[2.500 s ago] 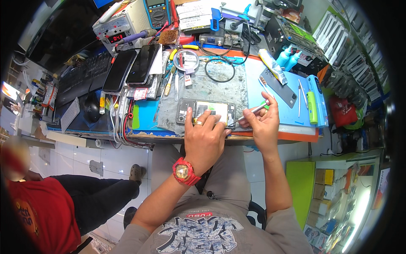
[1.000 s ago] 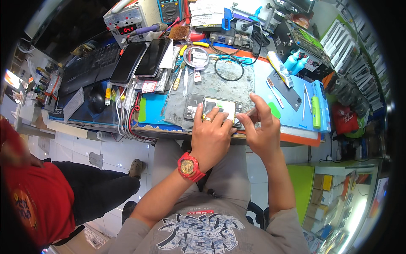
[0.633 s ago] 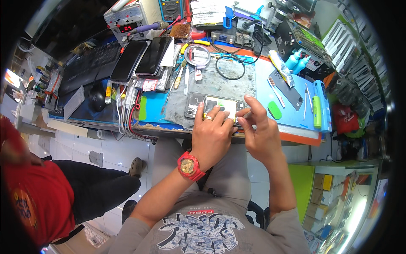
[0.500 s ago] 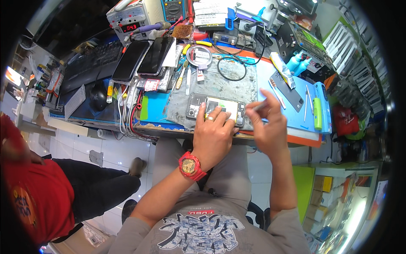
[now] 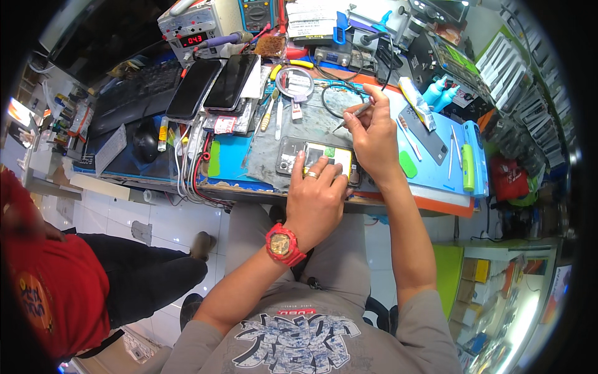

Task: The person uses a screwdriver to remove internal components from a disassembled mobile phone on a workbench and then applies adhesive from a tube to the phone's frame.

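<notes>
With the left grip (image 5: 316, 198) spread on the open phone (image 5: 313, 153) and the right grip (image 5: 377, 138) pinching a thin tool (image 5: 360, 110) just beyond it, I fear a slip could gouge it.

Phone (image 5: 319, 151) dark-framed; mat (image 5: 311, 119) blotchy grey; watch (image 5: 284, 245) red, dial (image 5: 280, 244) gold.

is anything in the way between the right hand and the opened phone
Nothing visible stands between the right hand, which holds a thin tool, and the near-side opened phone. The left hand covers part of the phone's lower middle, though. The looped black cable lies on the far side, away from the phone.
</notes>
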A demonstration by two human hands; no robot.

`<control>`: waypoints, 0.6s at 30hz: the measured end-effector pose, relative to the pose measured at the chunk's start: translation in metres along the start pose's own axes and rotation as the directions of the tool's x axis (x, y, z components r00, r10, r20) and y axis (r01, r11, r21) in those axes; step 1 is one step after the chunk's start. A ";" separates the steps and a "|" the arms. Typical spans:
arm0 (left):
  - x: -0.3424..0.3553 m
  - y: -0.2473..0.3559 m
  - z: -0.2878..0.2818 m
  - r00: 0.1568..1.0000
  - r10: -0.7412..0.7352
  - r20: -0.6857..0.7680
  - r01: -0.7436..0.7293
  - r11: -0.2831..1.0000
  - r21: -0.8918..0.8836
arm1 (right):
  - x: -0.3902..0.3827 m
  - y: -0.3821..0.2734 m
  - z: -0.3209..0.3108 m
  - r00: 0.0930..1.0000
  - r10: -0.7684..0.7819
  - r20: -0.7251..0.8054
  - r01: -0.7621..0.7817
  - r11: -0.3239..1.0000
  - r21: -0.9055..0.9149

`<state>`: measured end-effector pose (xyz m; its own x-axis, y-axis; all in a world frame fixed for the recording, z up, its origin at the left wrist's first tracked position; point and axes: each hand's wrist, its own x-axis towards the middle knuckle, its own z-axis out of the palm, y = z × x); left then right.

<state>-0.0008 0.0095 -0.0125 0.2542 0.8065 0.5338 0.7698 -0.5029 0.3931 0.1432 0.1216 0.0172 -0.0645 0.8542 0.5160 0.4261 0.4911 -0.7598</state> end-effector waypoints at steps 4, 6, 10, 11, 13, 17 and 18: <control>0.000 0.001 0.000 1.000 -0.005 0.004 0.005 1.000 0.003 | -0.006 -0.004 -0.012 0.997 0.068 -0.037 -0.064 0.993 0.095; 0.001 0.001 0.000 1.000 -0.003 0.009 0.003 1.000 0.003 | -0.012 -0.004 -0.020 0.994 0.098 -0.056 -0.084 0.976 0.203; 0.002 0.002 -0.002 1.000 -0.003 0.020 0.002 1.000 0.014 | -0.031 -0.006 -0.039 0.967 0.242 -0.075 -0.201 0.913 0.356; 0.002 0.002 -0.002 1.000 -0.007 0.025 0.007 1.000 0.014 | -0.037 -0.009 -0.045 0.951 0.303 -0.058 -0.250 0.868 0.428; 0.002 0.001 -0.003 1.000 -0.007 0.020 0.006 1.000 0.018 | -0.051 -0.009 -0.055 0.938 0.345 -0.042 -0.285 0.833 0.474; 0.002 0.002 -0.001 1.000 0.002 0.002 -0.002 1.000 0.024 | -0.077 0.002 -0.072 0.924 0.383 0.006 -0.332 0.793 0.511; 0.002 0.002 -0.001 1.000 0.006 0.005 -0.006 1.000 0.021 | -0.081 0.004 -0.074 0.925 0.379 0.024 -0.337 0.791 0.511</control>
<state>0.0011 0.0097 -0.0103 0.2620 0.8049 0.5324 0.7805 -0.5012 0.3737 0.2166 0.0419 0.0017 0.0800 0.9804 0.1803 -0.1020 0.1880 -0.9769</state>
